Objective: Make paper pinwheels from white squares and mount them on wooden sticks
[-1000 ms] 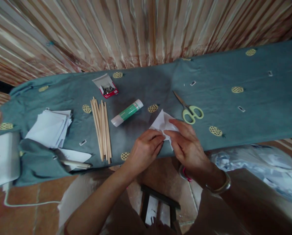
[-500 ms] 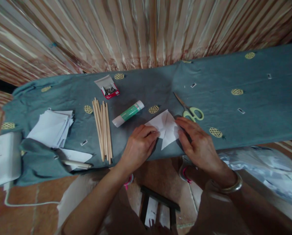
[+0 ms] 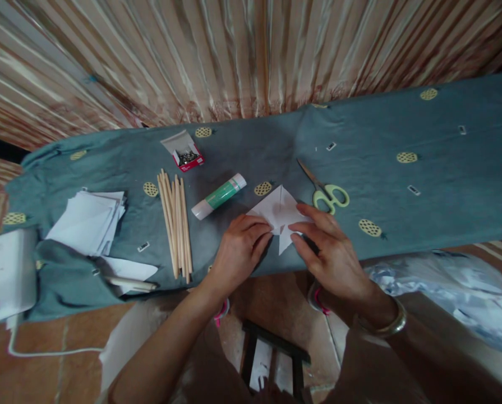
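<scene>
A white folded paper (image 3: 279, 207) lies near the front edge of the cloth-covered table, a pointed flap sticking out toward me. My left hand (image 3: 243, 247) pinches its left corner between thumb and fingers. On the right side, my right hand (image 3: 332, 249) has its fingertips on the paper, index finger and thumb close around a folded part. Just beyond my right hand lie green-handled scissors (image 3: 330, 196). A green and white glue stick (image 3: 219, 196) rests to the upper left of the paper.
Several wooden sticks (image 3: 175, 224) lie left of the glue stick, with an open box of small metal pieces (image 3: 187, 157) behind. Farther left are stacked papers (image 3: 86, 219) and a white device (image 3: 9, 275). A plastic bag (image 3: 452, 292) is at the right.
My right hand has moved left and inward over the paper. The paper's right part now looks folded in, and its lower flap is narrower.
</scene>
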A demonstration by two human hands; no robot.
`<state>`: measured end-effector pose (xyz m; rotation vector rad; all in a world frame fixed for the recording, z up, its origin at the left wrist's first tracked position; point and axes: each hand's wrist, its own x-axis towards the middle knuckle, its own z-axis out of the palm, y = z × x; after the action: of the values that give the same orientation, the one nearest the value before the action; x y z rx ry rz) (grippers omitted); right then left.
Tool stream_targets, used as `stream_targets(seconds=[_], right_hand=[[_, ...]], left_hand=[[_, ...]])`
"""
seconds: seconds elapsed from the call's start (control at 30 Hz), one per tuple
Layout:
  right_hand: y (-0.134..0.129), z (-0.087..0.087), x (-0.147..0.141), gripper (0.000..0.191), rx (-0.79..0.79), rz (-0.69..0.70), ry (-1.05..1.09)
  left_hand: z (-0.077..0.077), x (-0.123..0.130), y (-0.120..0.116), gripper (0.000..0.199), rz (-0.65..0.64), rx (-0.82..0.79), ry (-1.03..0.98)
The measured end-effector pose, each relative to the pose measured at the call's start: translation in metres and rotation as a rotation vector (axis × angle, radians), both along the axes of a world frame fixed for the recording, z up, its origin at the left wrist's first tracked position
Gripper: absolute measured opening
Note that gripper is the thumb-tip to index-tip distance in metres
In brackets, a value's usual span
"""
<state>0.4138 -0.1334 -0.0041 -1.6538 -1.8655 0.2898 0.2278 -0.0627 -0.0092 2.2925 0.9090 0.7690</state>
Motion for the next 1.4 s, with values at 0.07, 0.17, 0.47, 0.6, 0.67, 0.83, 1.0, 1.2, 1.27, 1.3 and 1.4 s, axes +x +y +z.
stream_targets(seconds=[0.07, 0.17, 0.47, 0.6, 0.67, 0.83, 1.0, 1.2, 1.27, 1.3, 1.4], right_hand=[[-0.0006, -0.0009, -0.0011, 0.019, 0.001, 0.009, 0.001], [-0.0011, -0.0023, -0.0018, 0.019, 0.002, 0.005, -0.001], [-0.0004, -0.0022, -0.0017, 0.017, 0.021, 0.005, -0.016], [0.0003, -0.0013, -0.0019, 0.017, 0.051, 0.006, -0.023], [0.0005, -0.001, -0.0022, 0.017, 0.049, 0.012, -0.021], [0.0003, -0.0013, -0.0025, 0.017, 0.042, 0.016, -0.01], [0.0005, -0.0029, -0.0027, 0.017, 0.032, 0.014, 0.003], [0.0014, -0.0026, -0.003, 0.017, 0.052, 0.018, 0.003], [0.0015, -0.0018, -0.0032, 0.018, 0.042, 0.019, -0.001], [0.0016, -0.0015, -0.0034, 0.019, 0.028, 0.02, -0.003], [0.0025, -0.0021, -0.0047, 0.025, -0.01, 0.024, 0.003]], left_hand=[[-0.0006, 0.0012, 0.0004, 0.01, 0.022, -0.021, -0.011], [-0.0015, 0.0035, 0.0012, 0.007, 0.058, -0.047, -0.023], [-0.001, 0.0069, 0.0043, 0.003, 0.099, -0.092, 0.008], [-0.0005, 0.0077, 0.0057, 0.004, 0.106, -0.107, 0.02], [-0.0001, 0.0081, 0.0063, 0.004, 0.108, -0.11, 0.027], [0.0013, 0.0089, 0.0069, 0.006, 0.111, -0.113, 0.038], [0.0023, 0.0096, 0.0072, 0.007, 0.118, -0.119, 0.059], [0.003, 0.01, 0.0078, 0.008, 0.12, -0.122, 0.083], [0.0031, 0.0099, 0.0079, 0.007, 0.119, -0.121, 0.08], [0.0031, 0.0098, 0.0079, 0.007, 0.117, -0.12, 0.079], [0.0034, 0.0095, 0.0081, 0.008, 0.111, -0.12, 0.076]])
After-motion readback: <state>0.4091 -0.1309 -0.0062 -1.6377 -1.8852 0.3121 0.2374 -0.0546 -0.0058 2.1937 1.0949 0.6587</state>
